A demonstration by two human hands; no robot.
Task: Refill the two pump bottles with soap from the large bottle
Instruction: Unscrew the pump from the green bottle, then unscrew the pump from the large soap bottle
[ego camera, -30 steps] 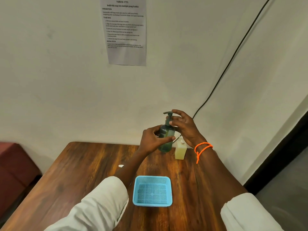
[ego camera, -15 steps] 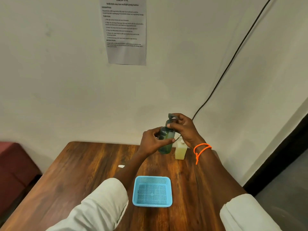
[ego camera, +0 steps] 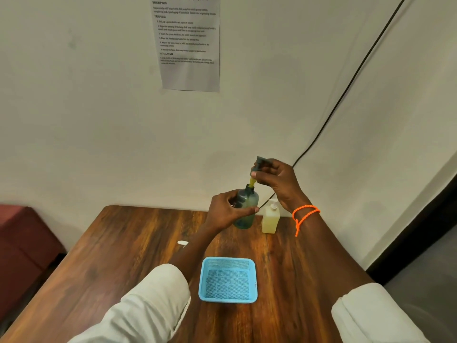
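We counted 2 bottles at the far edge of the wooden table [ego camera: 123, 256]: 1 teal pump bottle [ego camera: 247, 209] and 1 pale yellow bottle [ego camera: 270, 220] just beside it on its right. The left hand [ego camera: 228, 210] was clamped around the teal body. The right hand [ego camera: 277, 180] was pinched on the pump head [ego camera: 262, 162], raised above the open neck, its yellow-coated stem still entering the mouth. 1 blue basket [ego camera: 227, 280] sat nearer us. 1 small white scrap [ego camera: 183, 243] lay to the left. 1 black cable [ego camera: 346, 87] ran behind the bottles. 1 wall sheet [ego camera: 189, 43] read "TASK GOAL" and "INITIAL STATE".
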